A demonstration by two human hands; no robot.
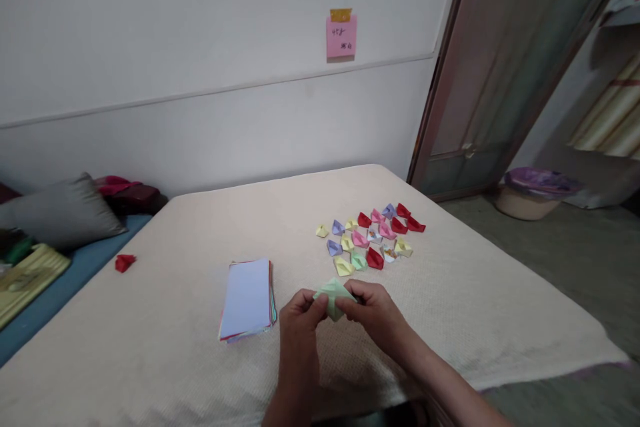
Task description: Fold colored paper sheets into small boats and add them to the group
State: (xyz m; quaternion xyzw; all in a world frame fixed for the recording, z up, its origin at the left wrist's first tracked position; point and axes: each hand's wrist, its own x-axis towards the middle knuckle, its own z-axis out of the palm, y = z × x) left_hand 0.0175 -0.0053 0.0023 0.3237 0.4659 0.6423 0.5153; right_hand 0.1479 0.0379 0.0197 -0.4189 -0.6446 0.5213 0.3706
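Between my two hands is a pale green folded paper, pointed at its top and bottom. My left hand pinches its left side between thumb and fingers. On the other side my right hand grips it the same way, thumb in front. Just beyond lie several small folded paper boats in rows, among them a green paper boat, a dark red one and a yellow one. Left of my hands rests a stack of coloured paper sheets, light blue on top.
Everything lies on a cream-covered bed. A red folded paper piece sits near its left edge, beyond which is a grey pillow. A pink note is taped to the wall. On the floor at right stands a lined bin.
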